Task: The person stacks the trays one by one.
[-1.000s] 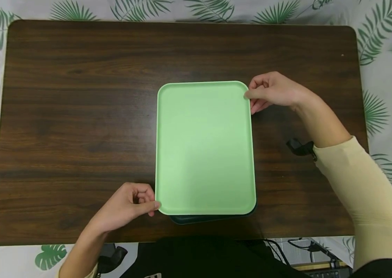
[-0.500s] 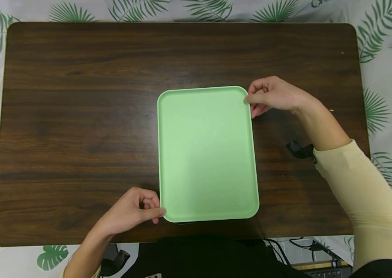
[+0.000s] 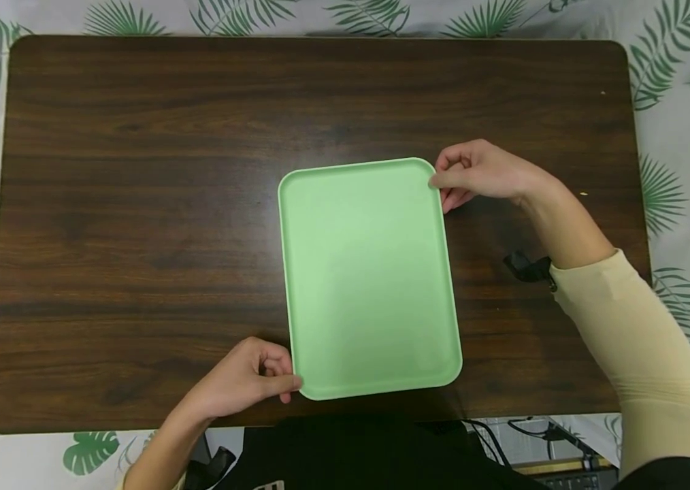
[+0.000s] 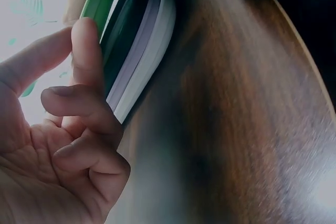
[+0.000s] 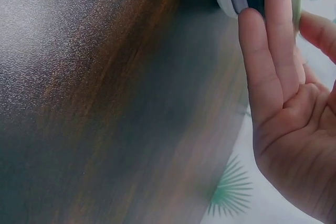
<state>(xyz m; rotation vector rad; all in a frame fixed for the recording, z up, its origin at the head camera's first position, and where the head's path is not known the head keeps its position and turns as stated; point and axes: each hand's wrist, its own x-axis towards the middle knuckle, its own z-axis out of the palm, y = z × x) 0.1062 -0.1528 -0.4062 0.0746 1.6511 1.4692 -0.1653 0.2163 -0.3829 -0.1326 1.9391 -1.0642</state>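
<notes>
A light green rectangular tray (image 3: pixel 372 279) lies on top of a stack, turned slightly, near the table's front edge. My left hand (image 3: pixel 247 381) pinches its near left corner between thumb and index finger, the other fingers curled. At the far right corner my right hand (image 3: pixel 488 170) grips the rim, thumb on top and fingers along the side. Beneath it, the left wrist view shows a dark green tray (image 4: pixel 125 30), a purple tray (image 4: pixel 137 45) and a white tray (image 4: pixel 157 45). A narrow light gap shows between the two green trays there. From the head view the lower trays are hidden.
The dark brown wooden table (image 3: pixel 149 204) has rounded corners and stands on a leaf-patterned cloth (image 3: pixel 682 204). A small pale speck (image 3: pixel 584 194) lies near the right forearm. Black cables (image 3: pixel 486 439) hang below the front edge at right.
The light green tray has shifted toward the person and turned slightly, both hands moving with it. The dark green edge that showed below its near side is now covered.
</notes>
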